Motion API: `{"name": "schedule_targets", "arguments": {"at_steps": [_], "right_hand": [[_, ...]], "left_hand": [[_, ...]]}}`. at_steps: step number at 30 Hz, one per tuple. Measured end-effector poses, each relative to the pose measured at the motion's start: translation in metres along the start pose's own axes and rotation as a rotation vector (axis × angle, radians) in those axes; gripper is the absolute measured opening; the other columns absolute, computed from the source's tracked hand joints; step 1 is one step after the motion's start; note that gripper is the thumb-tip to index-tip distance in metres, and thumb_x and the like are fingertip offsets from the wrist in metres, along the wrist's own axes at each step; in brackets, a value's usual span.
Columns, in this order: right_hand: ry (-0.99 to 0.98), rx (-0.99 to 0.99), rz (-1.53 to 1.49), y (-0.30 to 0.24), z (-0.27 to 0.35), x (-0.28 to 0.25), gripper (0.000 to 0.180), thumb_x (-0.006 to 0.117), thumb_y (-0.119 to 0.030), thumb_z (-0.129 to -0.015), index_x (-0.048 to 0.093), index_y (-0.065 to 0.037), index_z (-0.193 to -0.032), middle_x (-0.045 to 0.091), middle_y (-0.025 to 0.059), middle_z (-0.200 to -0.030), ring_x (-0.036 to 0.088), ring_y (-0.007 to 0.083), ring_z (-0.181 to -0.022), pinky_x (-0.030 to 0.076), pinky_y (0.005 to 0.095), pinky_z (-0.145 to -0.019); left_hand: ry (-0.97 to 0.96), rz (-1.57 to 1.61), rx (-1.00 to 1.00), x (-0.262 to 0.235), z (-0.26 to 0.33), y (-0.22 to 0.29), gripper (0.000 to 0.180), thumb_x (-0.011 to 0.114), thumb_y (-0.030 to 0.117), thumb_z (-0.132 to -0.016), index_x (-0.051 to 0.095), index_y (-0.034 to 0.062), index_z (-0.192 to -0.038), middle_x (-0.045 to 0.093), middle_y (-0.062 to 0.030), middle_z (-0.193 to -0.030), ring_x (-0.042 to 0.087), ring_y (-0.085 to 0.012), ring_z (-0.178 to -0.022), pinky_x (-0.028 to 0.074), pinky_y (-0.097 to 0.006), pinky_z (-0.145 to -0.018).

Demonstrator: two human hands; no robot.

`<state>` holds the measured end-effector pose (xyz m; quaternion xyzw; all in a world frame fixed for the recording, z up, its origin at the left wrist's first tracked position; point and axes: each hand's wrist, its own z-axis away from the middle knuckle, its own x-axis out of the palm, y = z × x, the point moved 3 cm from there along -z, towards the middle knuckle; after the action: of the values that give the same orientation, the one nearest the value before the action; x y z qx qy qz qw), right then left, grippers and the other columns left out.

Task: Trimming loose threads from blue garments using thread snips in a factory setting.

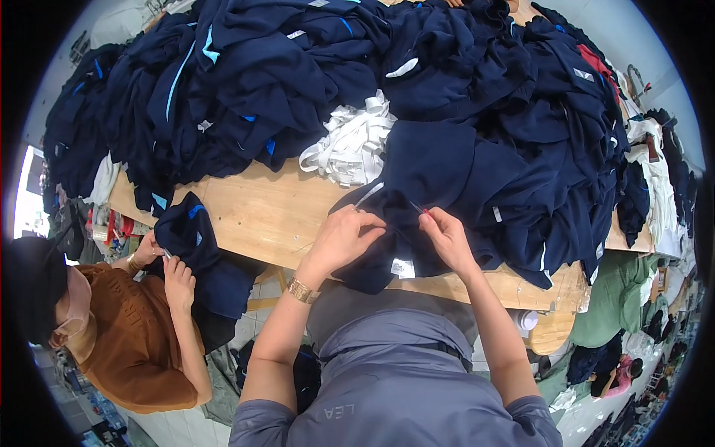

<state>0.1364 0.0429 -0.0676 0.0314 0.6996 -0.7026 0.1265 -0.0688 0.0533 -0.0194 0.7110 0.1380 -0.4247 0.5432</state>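
Navy garment (439, 186) is lying on the wooden surface (261, 212) at its near edge, under both hands. Left hand (344, 238) is pressing down on the fabric, fingers curled together. Right hand (447, 235) is pinching a small red-tipped tool (418, 209) against the cloth — clamped on it. One white strap bundle (354, 141) is sitting just behind. Navy pile (313, 67) — too tangled to count. One co-worker's hands (167, 264) are holding another navy piece (190, 231) at left.
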Motion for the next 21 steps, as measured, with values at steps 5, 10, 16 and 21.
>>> {"name": "schedule_targets", "arguments": {"at_steps": [5, 10, 16, 21], "right_hand": [[-0.08, 0.034, -0.01, -0.005, 0.005, 0.004, 0.035, 0.058, -0.03, -0.09, 0.049, -0.001, -0.074, 0.035, -0.0043, -0.06, 0.029, 0.0043, -0.057, 0.026, 0.0227, -0.049], [-0.24, 0.111, 0.135, -0.019, 0.015, 0.008, 0.03, 0.071, -0.025, -0.08, 0.06, 0.001, -0.09, 0.046, -0.0017, -0.066, 0.038, 0.004, -0.061, 0.035, 0.0212, -0.054], [-0.158, 0.069, -0.02, -0.008, 0.022, 0.013, 0.031, 0.071, -0.025, -0.08, 0.061, 0.001, -0.094, 0.056, 0.0019, -0.069, 0.046, 0.0053, -0.064, 0.041, 0.0227, -0.057], [-0.032, 0.042, 0.191, -0.016, 0.017, 0.001, 0.038, 0.059, -0.038, -0.087, 0.058, -0.001, -0.08, 0.047, 0.0092, -0.054, 0.047, 0.0162, -0.051, 0.037, 0.0313, -0.05]], "left_hand": [[-0.047, 0.368, -0.206, 0.002, 0.007, -0.004, 0.015, 0.065, 0.017, -0.08, 0.068, 0.0027, -0.085, 0.067, -0.0103, -0.075, 0.065, -0.0201, -0.071, 0.049, -0.03, -0.067], [-0.011, 0.487, -0.325, 0.008, 0.016, -0.01, 0.015, 0.063, 0.015, -0.082, 0.065, -0.0003, -0.084, 0.067, -0.0075, -0.074, 0.064, -0.0113, -0.072, 0.048, -0.026, -0.067], [0.127, 0.607, -0.325, 0.002, 0.015, 0.001, 0.009, 0.058, 0.009, -0.086, 0.059, -0.0003, -0.087, 0.065, -0.0103, -0.076, 0.063, -0.0167, -0.067, 0.047, -0.028, -0.063], [0.245, 0.283, -0.025, 0.005, 0.008, 0.015, 0.006, 0.052, 0.005, -0.089, 0.056, 0.0015, -0.089, 0.06, -0.0081, -0.071, 0.056, -0.0142, -0.055, 0.043, -0.025, -0.049]]}}
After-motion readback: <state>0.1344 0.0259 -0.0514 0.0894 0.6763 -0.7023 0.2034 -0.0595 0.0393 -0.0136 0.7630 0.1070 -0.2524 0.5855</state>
